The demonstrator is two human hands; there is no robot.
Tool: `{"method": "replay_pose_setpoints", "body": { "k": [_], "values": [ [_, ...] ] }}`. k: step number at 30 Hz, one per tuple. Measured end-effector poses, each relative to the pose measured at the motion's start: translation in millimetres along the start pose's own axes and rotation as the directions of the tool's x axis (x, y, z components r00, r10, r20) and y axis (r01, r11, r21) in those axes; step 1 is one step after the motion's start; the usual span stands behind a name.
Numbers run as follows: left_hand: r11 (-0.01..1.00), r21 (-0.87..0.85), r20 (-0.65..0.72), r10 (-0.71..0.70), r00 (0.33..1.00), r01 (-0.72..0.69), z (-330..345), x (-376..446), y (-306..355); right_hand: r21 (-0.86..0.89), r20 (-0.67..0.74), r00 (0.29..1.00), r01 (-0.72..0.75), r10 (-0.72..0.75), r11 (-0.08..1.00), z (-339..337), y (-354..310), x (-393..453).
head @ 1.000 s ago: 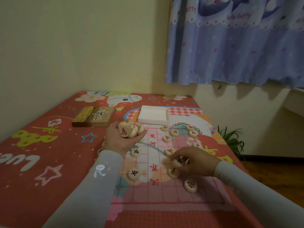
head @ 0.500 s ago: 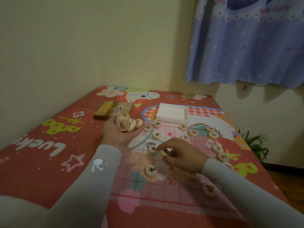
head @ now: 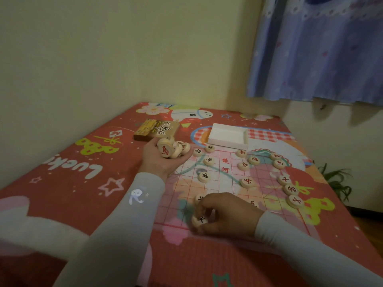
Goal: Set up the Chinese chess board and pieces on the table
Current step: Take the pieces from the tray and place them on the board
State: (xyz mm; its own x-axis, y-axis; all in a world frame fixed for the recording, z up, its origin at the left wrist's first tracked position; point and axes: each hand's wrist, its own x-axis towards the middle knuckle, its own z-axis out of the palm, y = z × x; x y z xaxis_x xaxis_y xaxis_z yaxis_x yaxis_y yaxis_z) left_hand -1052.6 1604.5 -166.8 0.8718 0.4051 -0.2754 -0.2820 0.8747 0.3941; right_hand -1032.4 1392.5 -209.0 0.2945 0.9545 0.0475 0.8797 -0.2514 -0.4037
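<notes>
The table (head: pixel 62 162) is giving plenty of open cloth to the left, while its right edge is running close to the outer file of pieces (head: pixel 291 189). The transparent chess board (head: pixel 226 183) is lying loose, so a dragging sleeve could be shifting it. The left hand (head: pixel 159 160) is cupping a heaped pile of pieces (head: pixel 173 149) (likely to spill if tilted). The right hand (head: pixel 226 216) is pinching a black-marked piece (head: pixel 199 221) at the board's near-left corner.

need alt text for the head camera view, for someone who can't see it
A person's right hand pinches a round wooden chess piece at the near edge of a translucent red-gridded board, while the left hand holds a pile of wooden pieces above a red cartoon tablecloth.
</notes>
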Motion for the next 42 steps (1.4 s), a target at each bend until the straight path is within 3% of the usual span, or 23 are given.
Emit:
{"method": "replay_pose_setpoints", "body": {
  "k": [6,9,14,20,27,31,37,40,42],
  "values": [
    [1.0,0.012,0.017,-0.016,1.0,0.016,0,-14,-3,-0.06,0.069,0.997,0.029,-0.025,0.998,14,-5,0],
    [0.999,0.035,0.014,-0.037,0.999,0.037,0,-17,-6,-0.034,0.03,0.999,0.024,-0.023,0.999,11,-4,-2],
    [0.994,0.049,0.024,-0.096,0.995,0.095,-4,-11,-18,0.034,-0.211,0.976,-0.04,0.046,0.999,-20,2,-1],
    [0.974,0.109,0.017,-0.199,0.98,0.196,8,-8,-50,0.187,-0.537,0.825,-0.09,0.179,0.978,-63,5,13],
    [0.942,0.085,0.012,-0.328,0.945,0.326,21,-2,-79,0.168,-0.467,0.84,-0.223,0.277,0.96,-60,7,37],
    [0.936,0.083,-0.003,-0.342,0.94,0.341,16,11,-80,0.283,-0.464,0.818,-0.228,0.341,0.932,-57,19,41],
    [0.949,0.119,0.074,-0.302,0.95,0.292,19,22,-77,0.62,-0.484,0.752,-0.065,0.446,0.782,-71,32,37],
    [0.956,0.046,0.095,-0.292,0.952,0.289,14,30,-73,0.776,-0.469,0.702,0.038,0.536,0.63,-82,48,27],
    [0.965,0.04,0.078,-0.263,0.962,0.26,10,32,-69,0.826,-0.439,0.659,0.028,0.611,0.563,-87,61,20]
  ]
}}
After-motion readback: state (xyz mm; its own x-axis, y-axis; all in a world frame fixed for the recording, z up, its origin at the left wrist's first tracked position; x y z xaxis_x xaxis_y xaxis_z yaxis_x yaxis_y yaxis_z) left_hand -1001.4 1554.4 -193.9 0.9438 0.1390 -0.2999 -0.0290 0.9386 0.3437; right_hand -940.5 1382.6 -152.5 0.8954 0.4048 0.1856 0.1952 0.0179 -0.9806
